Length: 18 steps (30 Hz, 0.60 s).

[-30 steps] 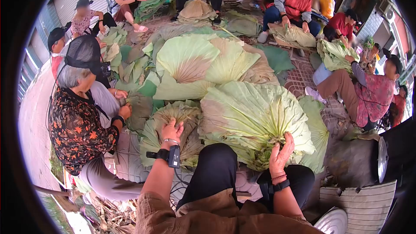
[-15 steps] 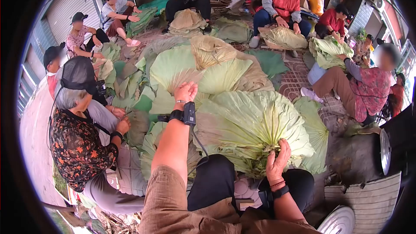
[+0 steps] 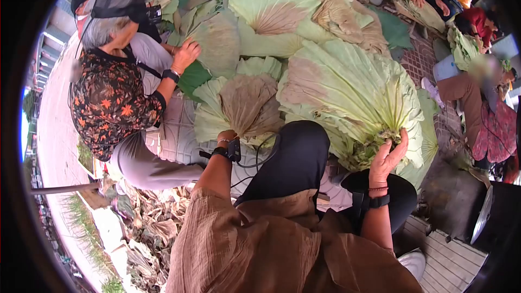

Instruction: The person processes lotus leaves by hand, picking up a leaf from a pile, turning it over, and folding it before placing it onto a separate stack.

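Observation:
My right hand [image 3: 388, 158] grips a stack of large pale-green lotus leaves [image 3: 347, 87] at the gathered stem end, thumb and fingers around it. The leaves fan away from me over my right knee. Lower and to the left, my left hand [image 3: 227, 137] is closed at the base of a brown-tinged lotus leaf [image 3: 251, 103]; its fingertips are partly hidden. Green leaf edges show around that brown one. Beyond both hands lies a wide pile of lotus leaves [image 3: 274, 5], green with brown patches.
To my left sits a co-worker in a flowered shirt [image 3: 116, 97], one hand on a leaf. Dry leaf scraps [image 3: 154, 217] lie on the ground at lower left. More people with leaves sit at upper right. A slatted board [image 3: 453, 255] is at lower right.
My left hand has come back from the far leaf pile to the brown-tinged leaf near my left knee. My right hand keeps its hold. The view has tilted down and left.

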{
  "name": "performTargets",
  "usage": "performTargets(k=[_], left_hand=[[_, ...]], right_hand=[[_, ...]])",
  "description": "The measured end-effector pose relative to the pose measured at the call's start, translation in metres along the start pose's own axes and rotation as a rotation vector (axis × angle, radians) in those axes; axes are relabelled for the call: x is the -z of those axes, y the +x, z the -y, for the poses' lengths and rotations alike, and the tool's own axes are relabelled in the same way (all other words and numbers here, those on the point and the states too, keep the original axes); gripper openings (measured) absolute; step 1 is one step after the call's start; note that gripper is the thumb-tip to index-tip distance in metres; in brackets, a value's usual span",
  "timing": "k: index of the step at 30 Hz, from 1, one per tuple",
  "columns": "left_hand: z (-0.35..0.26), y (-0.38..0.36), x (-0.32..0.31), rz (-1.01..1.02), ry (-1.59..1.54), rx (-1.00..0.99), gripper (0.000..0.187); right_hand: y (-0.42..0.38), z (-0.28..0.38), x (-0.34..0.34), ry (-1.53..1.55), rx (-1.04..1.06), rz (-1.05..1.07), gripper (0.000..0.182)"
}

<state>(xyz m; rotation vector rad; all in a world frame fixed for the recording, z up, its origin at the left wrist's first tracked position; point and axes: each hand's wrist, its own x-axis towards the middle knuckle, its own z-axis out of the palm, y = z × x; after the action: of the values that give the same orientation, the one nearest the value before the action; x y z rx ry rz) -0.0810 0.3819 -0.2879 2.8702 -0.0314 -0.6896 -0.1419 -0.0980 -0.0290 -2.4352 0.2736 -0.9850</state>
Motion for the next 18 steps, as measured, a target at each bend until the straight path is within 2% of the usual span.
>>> performTargets(k=[1, 2, 7, 9, 10, 15, 16, 18], left_hand=[[0.003, -0.002, -0.013, 0.046, 0.013, 0.054, 0.027], [-0.001, -0.007, -0.012, 0.185, -0.018, 0.122, 0.027], [0.004, 0.005, -0.058, 0.088, 0.076, 0.146, 0.028], [0.004, 0.019, -0.071, 0.032, -0.13, 0.31, 0.032], [0.006, 0.024, -0.077, 0.029, -0.14, 0.314, 0.032], [0.029, 0.054, -0.137, 0.054, -1.243, 0.878, 0.046], [0.031, 0.06, -0.152, 0.053, -1.25, 0.879, 0.046], [0.028, 0.062, -0.166, -0.219, -1.281, 0.707, 0.034]], right_hand=[[-0.001, 0.0, 0.0, 0.004, -0.018, 0.007, 0.047], [-0.002, -0.002, -0.002, 0.016, -0.021, 0.006, 0.047], [-0.003, 0.001, -0.003, 0.031, -0.027, 0.025, 0.048], [-0.003, 0.002, -0.004, 0.092, -0.063, 0.005, 0.049], [-0.003, 0.0, -0.005, 0.095, -0.058, 0.001, 0.049], [-0.003, 0.0, -0.006, 0.104, -0.038, 0.004, 0.049], [-0.003, 0.001, -0.007, 0.102, -0.041, 0.002, 0.049], [-0.004, -0.001, -0.007, 0.089, -0.034, -0.004, 0.049]])
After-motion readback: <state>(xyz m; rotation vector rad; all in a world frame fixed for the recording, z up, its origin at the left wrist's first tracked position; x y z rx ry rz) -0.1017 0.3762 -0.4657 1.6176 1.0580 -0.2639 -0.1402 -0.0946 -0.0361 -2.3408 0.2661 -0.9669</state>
